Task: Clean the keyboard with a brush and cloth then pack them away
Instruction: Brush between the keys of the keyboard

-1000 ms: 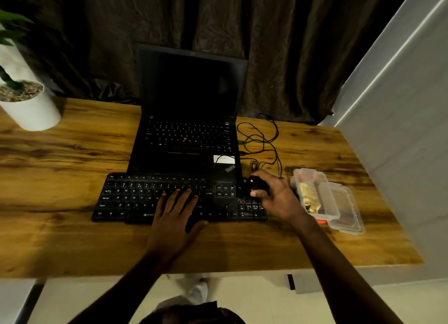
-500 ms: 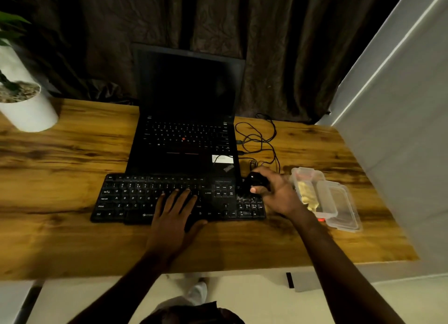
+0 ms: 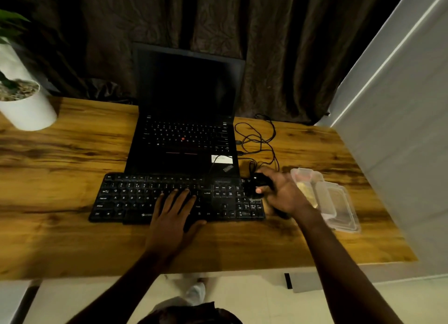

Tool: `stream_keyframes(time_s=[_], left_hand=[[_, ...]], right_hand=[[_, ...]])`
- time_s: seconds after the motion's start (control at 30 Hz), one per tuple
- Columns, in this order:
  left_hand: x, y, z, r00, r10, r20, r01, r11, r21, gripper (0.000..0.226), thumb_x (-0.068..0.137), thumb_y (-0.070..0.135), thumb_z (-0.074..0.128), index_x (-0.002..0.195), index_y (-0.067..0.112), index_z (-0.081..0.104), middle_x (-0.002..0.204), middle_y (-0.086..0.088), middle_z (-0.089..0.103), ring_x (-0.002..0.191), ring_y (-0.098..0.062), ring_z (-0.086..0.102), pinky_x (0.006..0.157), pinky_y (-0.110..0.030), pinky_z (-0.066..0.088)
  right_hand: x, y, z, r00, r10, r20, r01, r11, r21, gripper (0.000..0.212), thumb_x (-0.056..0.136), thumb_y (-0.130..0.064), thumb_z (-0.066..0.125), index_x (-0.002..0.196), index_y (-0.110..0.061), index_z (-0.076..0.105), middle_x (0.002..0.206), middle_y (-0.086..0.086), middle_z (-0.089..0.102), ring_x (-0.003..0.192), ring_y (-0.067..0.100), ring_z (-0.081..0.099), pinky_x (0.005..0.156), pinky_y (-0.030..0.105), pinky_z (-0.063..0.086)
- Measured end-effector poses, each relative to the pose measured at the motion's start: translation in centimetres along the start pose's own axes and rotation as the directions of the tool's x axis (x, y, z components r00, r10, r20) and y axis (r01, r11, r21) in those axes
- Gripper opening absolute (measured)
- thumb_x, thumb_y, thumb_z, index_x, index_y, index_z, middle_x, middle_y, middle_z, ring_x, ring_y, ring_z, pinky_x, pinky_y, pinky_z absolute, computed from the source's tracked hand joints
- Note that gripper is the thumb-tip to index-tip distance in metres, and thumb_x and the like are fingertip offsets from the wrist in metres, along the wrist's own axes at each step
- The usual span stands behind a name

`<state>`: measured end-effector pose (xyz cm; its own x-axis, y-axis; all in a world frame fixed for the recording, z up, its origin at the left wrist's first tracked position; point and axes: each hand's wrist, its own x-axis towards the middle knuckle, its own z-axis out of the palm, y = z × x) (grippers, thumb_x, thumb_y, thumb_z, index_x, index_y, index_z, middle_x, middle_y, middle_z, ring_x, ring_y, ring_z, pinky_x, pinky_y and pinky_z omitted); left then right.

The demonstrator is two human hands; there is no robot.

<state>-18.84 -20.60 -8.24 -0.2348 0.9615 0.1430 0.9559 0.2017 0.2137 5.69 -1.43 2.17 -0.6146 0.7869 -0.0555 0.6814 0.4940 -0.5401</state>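
Note:
A black keyboard (image 3: 135,197) lies on the wooden desk in front of the laptop. My left hand (image 3: 173,217) rests flat on its middle keys, fingers straight. At the keyboard's right end, my right hand (image 3: 283,195) grips a small black brush (image 3: 259,181) over the number pad. Its lower part is blurred. Just right of that hand stands a clear plastic container (image 3: 339,202) with its lid open and a yellow cloth (image 3: 306,191) inside.
An open black laptop (image 3: 186,134) with a dark screen sits behind the keyboard. Tangled black cables (image 3: 260,141) lie to its right. A white plant pot (image 3: 26,105) stands at the far left. A grey wall (image 3: 400,129) borders the desk's right side.
My right hand has shifted only slightly with the brush over the number pad. My left hand has stayed flat on the keys.

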Motion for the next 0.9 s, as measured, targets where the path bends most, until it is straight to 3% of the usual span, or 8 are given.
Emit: stream_keyframes(time_s=[0.13, 0.27, 0.33, 0.47, 0.57, 0.67, 0.77, 0.9], left_hand=[[0.1, 0.0, 0.0, 1.0, -0.001, 0.001, 0.001, 1.0, -0.001, 0.077, 0.095, 0.074, 0.022, 0.146, 0.022, 0.046, 0.157, -0.004, 0.037, 0.146, -0.027, 0.03, 0.12, -0.057, 0.02], [0.1, 0.0, 0.0, 1.0, -0.007, 0.01, 0.007, 1.0, 0.005, 0.079, 0.095, 0.076, 0.018, 0.147, 0.023, 0.046, 0.157, -0.004, 0.038, 0.146, -0.027, 0.03, 0.119, -0.056, 0.02], [0.1, 0.0, 0.0, 1.0, -0.008, 0.009, 0.008, 1.0, 0.01, 0.08, 0.094, 0.077, 0.017, 0.147, 0.023, 0.045, 0.157, -0.004, 0.037, 0.146, -0.027, 0.03, 0.119, -0.057, 0.022], [0.1, 0.0, 0.0, 1.0, -0.001, 0.003, 0.001, 1.0, 0.0, 0.078, 0.095, 0.076, 0.02, 0.146, 0.022, 0.046, 0.156, -0.005, 0.039, 0.145, -0.027, 0.031, 0.119, -0.056, 0.021], [0.1, 0.0, 0.1, 1.0, 0.0, -0.005, 0.0, 1.0, -0.004, 0.077, 0.095, 0.076, 0.023, 0.145, 0.022, 0.046, 0.156, -0.005, 0.039, 0.145, -0.027, 0.031, 0.119, -0.056, 0.019], [0.1, -0.1, 0.2, 1.0, 0.003, -0.012, -0.003, 1.0, 0.001, 0.077, 0.095, 0.075, 0.023, 0.145, 0.022, 0.047, 0.155, -0.005, 0.039, 0.145, -0.027, 0.032, 0.119, -0.056, 0.021], [0.1, -0.1, 0.1, 1.0, 0.005, -0.019, -0.005, 1.0, -0.008, 0.077, 0.095, 0.075, 0.023, 0.145, 0.022, 0.048, 0.154, -0.005, 0.04, 0.144, -0.027, 0.033, 0.119, -0.056, 0.021], [0.0, 0.0, 0.1, 1.0, 0.005, -0.018, -0.005, 1.0, 0.006, 0.078, 0.095, 0.075, 0.022, 0.145, 0.022, 0.047, 0.155, -0.005, 0.04, 0.145, -0.027, 0.032, 0.119, -0.055, 0.02]], right_hand=[[-0.3, -1.5, 1.1, 0.998, -0.062, 0.007, 0.061, 0.987, 0.148, 0.034, 0.087, -0.034, 0.066, 0.118, -0.043, 0.054, 0.114, 0.003, 0.06, 0.108, 0.026, 0.059, 0.079, 0.042, 0.06], [-1.1, 0.6, -1.3, 0.999, -0.025, -0.048, 0.032, 0.988, 0.152, 0.039, 0.088, -0.004, 0.069, 0.115, -0.029, 0.057, 0.11, 0.004, 0.064, 0.105, 0.024, 0.062, 0.082, 0.024, 0.052], [-1.4, 1.5, -2.3, 0.997, 0.001, -0.074, 0.006, 0.996, 0.091, 0.043, 0.086, 0.001, 0.069, 0.115, -0.028, 0.058, 0.108, 0.007, 0.065, 0.105, 0.026, 0.061, 0.083, 0.028, 0.052], [-1.3, 1.3, -1.2, 0.992, -0.014, -0.123, 0.027, 0.994, 0.103, 0.036, 0.087, -0.003, 0.069, 0.119, -0.019, 0.06, 0.106, 0.007, 0.065, 0.101, 0.024, 0.062, 0.079, 0.018, 0.05], [-1.1, 0.2, 0.2, 0.988, -0.028, -0.15, 0.049, 0.989, 0.138, 0.033, 0.09, -0.016, 0.07, 0.121, -0.02, 0.06, 0.105, 0.003, 0.064, 0.096, 0.019, 0.061, 0.076, 0.021, 0.054], [-1.2, -0.4, 0.7, 0.981, -0.052, -0.188, 0.085, 0.982, 0.168, 0.03, 0.091, -0.013, 0.07, 0.12, -0.015, 0.061, 0.098, 0.001, 0.064, 0.083, 0.009, 0.062, 0.063, 0.005, 0.047], [-2.2, -0.7, 0.6, 0.993, -0.042, -0.112, 0.064, 0.978, 0.201, 0.03, 0.093, -0.015, 0.067, 0.119, -0.025, 0.058, 0.1, -0.002, 0.065, 0.088, 0.004, 0.063, 0.06, 0.01, 0.051], [-2.7, -0.4, -0.2, 0.995, -0.098, 0.009, 0.095, 0.979, 0.181, 0.029, 0.091, -0.013, 0.068, 0.116, -0.025, 0.059, 0.101, -0.007, 0.067, 0.093, 0.007, 0.065, 0.073, 0.027, 0.058]])
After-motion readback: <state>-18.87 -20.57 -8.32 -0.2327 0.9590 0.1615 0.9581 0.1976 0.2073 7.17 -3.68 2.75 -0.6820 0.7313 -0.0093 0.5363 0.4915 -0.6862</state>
